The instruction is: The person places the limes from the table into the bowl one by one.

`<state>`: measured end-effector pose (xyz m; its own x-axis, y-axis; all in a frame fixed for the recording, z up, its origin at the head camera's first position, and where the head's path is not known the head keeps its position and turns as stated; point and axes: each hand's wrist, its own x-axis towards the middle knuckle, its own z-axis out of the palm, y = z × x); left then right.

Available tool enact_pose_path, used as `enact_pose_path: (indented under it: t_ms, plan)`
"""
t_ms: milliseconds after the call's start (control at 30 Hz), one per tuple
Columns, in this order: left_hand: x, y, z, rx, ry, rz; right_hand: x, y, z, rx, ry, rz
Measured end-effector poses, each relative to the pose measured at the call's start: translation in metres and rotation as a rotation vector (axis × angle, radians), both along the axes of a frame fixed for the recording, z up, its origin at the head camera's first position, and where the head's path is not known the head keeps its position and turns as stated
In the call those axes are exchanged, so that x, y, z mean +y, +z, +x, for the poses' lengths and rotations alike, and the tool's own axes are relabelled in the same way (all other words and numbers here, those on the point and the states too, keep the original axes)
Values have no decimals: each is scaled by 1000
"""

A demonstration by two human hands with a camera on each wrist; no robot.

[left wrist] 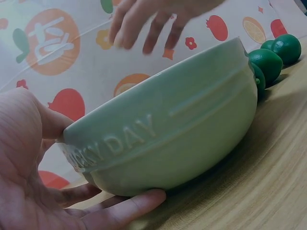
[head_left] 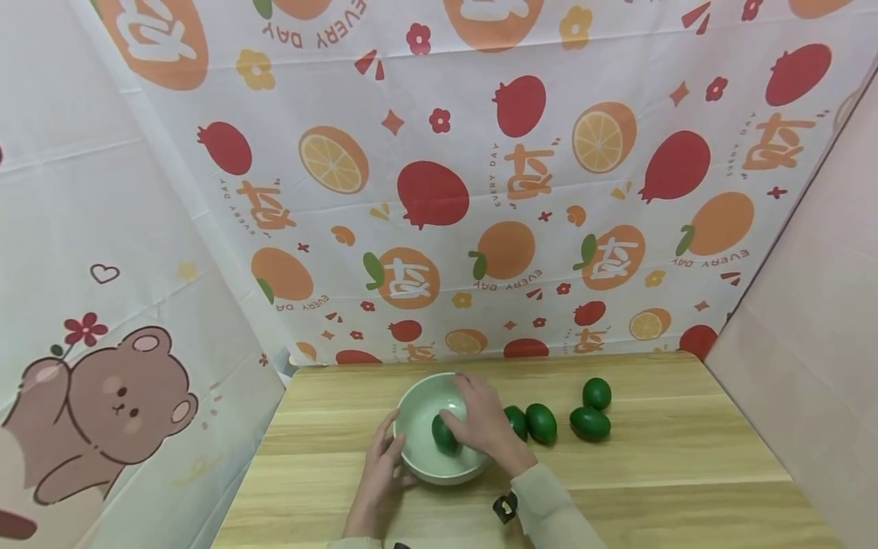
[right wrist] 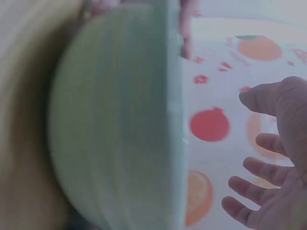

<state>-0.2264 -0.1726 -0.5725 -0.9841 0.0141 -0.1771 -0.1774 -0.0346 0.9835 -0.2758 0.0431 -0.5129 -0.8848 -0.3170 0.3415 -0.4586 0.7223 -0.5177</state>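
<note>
A pale green bowl (head_left: 439, 479) stands on the wooden table, with a dark green fruit (head_left: 444, 436) inside it. My left hand (head_left: 379, 465) holds the bowl's left side; in the left wrist view the thumb (left wrist: 55, 122) lies at the rim and fingers reach under the base of the bowl (left wrist: 168, 139). Over the bowl is my right hand (head_left: 482, 419), its fingers spread and apart from the rim in the right wrist view, where the hand (right wrist: 273, 177) shows nothing in its grasp. The bowl (right wrist: 115, 120) fills the left of that view.
Right of the bowl lie two green fruits, one (head_left: 541, 424) beside another (head_left: 516, 422) near my right wrist. Farther right are two more, one (head_left: 597, 393) behind the other (head_left: 590, 424). A fruit-print cloth (head_left: 432, 191) hangs behind the table (head_left: 658, 473).
</note>
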Motion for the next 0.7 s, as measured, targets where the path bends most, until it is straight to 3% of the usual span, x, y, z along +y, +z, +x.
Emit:
enact_pose_path:
  t_ms: [200,367,700]
  plan:
    - [1,-1,1,-2,9,12,27,22,-4,93,-25,-43]
    - [2,2,-1,-1,8,9,52,35,-9,81,-50,-100]
    - [4,1,2,-4,16,8,94,33,-13,15,-109,-111]
